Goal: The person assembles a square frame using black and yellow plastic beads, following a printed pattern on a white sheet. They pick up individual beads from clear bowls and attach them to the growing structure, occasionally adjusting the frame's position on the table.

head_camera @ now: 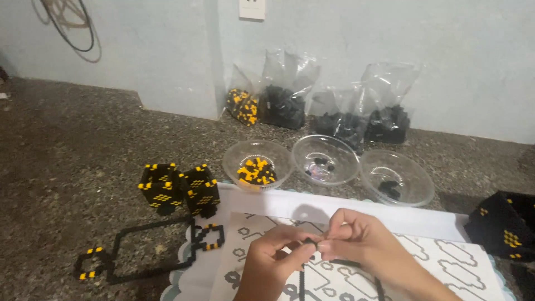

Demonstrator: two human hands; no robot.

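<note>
Both hands, left (273, 256) and right (356, 237), pinch one small black piece (310, 241). Three clear bowls: yellow-black pieces (256, 170), few dark bits (325, 164), black bits (390, 188).

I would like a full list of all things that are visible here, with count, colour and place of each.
Clear bowls: three, transparent, in a row on the floor; left one holds yellow and black pieces, the other two a few black pieces.
Plastic bags: four, clear, against the wall; leftmost holds yellow and black pieces, the others black pieces.
Assembled cubes: two, black with yellow, left of the bowls.
Flat frame: one, black with yellow ends, on the floor at lower left.
Black box: one, black with yellow marks, right edge.
Patterned mat: one, white with grey shapes, under the hands.
Small black piece: one, pinched between both hands.
Left hand: lower centre.
Right hand: beside it.
</note>
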